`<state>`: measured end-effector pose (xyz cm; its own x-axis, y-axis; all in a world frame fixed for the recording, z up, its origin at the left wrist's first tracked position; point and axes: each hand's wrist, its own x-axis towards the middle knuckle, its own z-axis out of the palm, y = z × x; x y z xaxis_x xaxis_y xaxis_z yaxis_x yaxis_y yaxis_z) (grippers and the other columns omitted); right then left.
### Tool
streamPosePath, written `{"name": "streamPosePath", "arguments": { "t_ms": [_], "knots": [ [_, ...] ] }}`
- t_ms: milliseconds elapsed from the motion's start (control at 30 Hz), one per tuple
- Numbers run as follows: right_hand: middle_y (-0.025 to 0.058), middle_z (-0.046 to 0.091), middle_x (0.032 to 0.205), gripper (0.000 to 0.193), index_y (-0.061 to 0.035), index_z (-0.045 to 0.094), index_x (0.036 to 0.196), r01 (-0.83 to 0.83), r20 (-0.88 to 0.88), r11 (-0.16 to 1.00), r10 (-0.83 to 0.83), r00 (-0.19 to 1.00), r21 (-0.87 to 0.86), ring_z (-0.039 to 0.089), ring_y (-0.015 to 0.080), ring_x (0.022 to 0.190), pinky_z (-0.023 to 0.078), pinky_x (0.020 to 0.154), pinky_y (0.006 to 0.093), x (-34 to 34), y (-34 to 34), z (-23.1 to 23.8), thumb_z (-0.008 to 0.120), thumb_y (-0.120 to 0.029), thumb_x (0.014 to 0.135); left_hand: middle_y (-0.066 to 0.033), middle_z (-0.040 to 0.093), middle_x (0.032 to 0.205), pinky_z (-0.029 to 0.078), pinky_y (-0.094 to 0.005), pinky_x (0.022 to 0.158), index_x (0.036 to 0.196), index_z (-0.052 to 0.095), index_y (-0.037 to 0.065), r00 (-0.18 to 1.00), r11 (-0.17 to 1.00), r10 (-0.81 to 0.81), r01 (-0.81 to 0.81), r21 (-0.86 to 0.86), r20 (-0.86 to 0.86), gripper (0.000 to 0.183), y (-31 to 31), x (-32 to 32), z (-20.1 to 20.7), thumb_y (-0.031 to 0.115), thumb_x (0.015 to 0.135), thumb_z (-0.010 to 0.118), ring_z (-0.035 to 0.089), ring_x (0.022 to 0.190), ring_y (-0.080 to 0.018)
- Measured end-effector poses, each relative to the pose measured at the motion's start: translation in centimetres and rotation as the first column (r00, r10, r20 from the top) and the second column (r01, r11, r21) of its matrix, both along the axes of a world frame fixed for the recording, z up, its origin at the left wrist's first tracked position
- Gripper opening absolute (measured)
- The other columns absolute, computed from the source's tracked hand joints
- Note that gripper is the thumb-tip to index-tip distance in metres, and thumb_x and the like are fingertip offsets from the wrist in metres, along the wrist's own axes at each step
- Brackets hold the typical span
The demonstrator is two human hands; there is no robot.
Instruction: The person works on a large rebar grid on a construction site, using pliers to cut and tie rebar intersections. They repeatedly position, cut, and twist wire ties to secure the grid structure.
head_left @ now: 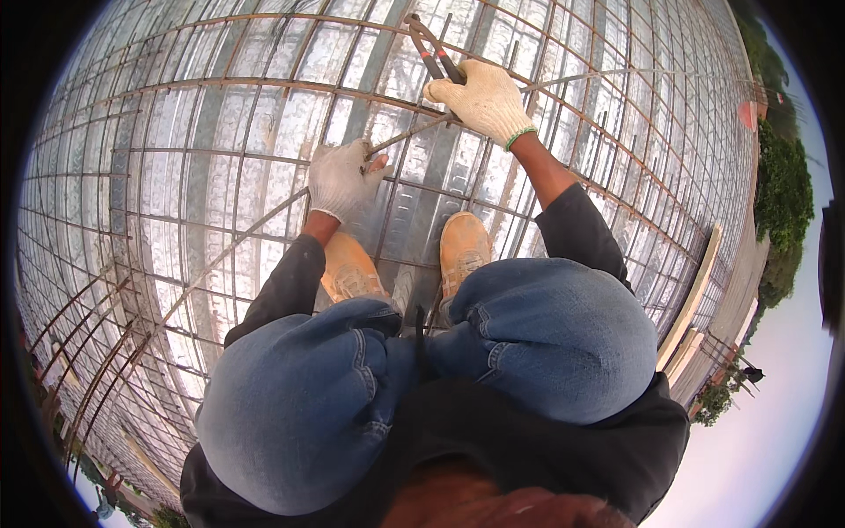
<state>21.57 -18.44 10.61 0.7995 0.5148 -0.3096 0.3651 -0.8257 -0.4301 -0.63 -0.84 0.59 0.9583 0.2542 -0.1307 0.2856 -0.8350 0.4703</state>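
Observation:
My right hand, in a cream knitted glove with a green cuff edge, is closed round the handles of steel pincers. Their handles are dark with red bands, and the jaws point away from me. A long grey rod slants over the rebar mesh, from lower left to upper right. Further down it, my left hand curls its fingers about the rod, in a paler, worn glove with a bare fingertip showing. Just beyond that fingertip the rod continues up to beneath my right hand.
Ribbed shiny metal decking lies under the mesh. My tan shoes stand between bars, below my bent knees in jeans. Several bar ends stick up at left. Timber boards line the right edge, with trees beyond.

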Motion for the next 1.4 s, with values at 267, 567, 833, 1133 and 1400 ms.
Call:
{"name": "streamPosePath", "arguments": {
  "t_ms": [267, 567, 833, 1133, 1400],
  "knots": [
    [0.0062, 0.063, 0.069, 0.06, -0.0003, 0.077, 0.091, 0.375, -0.009, 0.926, -0.376, 0.927, -0.053, 0.06, 0.017, 0.064, 0.046, 0.061, 0.0376, -7.1, -9.1, 12.3, 0.07, -0.06, 0.093, -0.0118, 0.078, 0.083, 0.057, -0.0494, 0.086, 0.109, 0.08, 0.01, 0.993, 0.999, -0.015, 0.011, -0.031, -0.118, 0.049, 1.2, 0.2, 0.6, 0.058, 0.099, 0.082, 0.079, 0.086, -0.0315],
    [0.0029, 0.068, 0.084, 0.056, 0.0019, 0.081, 0.114, 0.722, 0.055, 0.691, -0.722, 0.689, 0.035, 0.052, 0.0103, 0.064, 0.04, 0.06, 0.0285, -9.2, -24.4, 22.2, 0.071, -0.052, 0.103, -0.0105, 0.077, 0.083, 0.057, -0.0482, 0.08, 0.11, 0.077, 0.01, 0.988, 0.993, -0.035, 0.017, -0.114, -0.154, 0.037, 1.0, 0.4, 0.9, 0.046, 0.104, 0.08, 0.077, 0.082, -0.0304],
    [0.001, 0.064, 0.077, 0.05, 0.0019, 0.08, 0.113, 0.536, -0.013, 0.844, -0.536, 0.844, 0.011, 0.056, 0.0111, 0.068, 0.044, 0.063, 0.0313, -3.5, -19.7, 17.2, 0.071, -0.045, 0.098, -0.0102, 0.076, 0.082, 0.055, -0.0472, 0.09, 0.109, 0.079, 0.009, 0.994, 0.998, -0.018, 0.01, -0.069, -0.112, 0.039, 0.8, 0.6, 0.2, 0.047, 0.1, 0.083, 0.077, 0.086, -0.0311],
    [0.0098, 0.068, 0.075, 0.059, 0.0045, 0.076, 0.119, 0.278, -0.041, 0.938, -0.292, 0.955, -0.207, 0.068, 0.0206, 0.069, 0.053, 0.064, 0.0417, 4.3, -18.2, 10.7, 0.07, -0.05, 0.098, -0.0121, 0.08, 0.095, 0.052, -0.0482, 0.096, 0.118, 0.079, 0.005, 0.995, 0.993, -0.026, 0.014, -0.121, -0.097, 0.045, 0.6, 0.8, 0.5, 0.038, 0.09, 0.093, 0.076, 0.097, -0.0339],
    [0.019, 0.076, 0.082, 0.059, 0.0026, 0.075, 0.111, 0.377, 0.314, 0.835, -0.261, 0.913, -0.401, 0.079, 0.0382, 0.077, 0.062, 0.075, 0.0516, 13.5, -33.2, 1.5, 0.082, -0.053, 0.091, -0.0108, 0.076, 0.097, 0.051, -0.0483, 0.099, 0.118, 0.076, 0.006, 0.993, 0.993, -0.106, 0.102, -0.062, -0.06, 0.062, 0.0, 1.7, 1.1, 0.033, 0.07, 0.103, 0.072, 0.095, -0.0341]
  ]
}}
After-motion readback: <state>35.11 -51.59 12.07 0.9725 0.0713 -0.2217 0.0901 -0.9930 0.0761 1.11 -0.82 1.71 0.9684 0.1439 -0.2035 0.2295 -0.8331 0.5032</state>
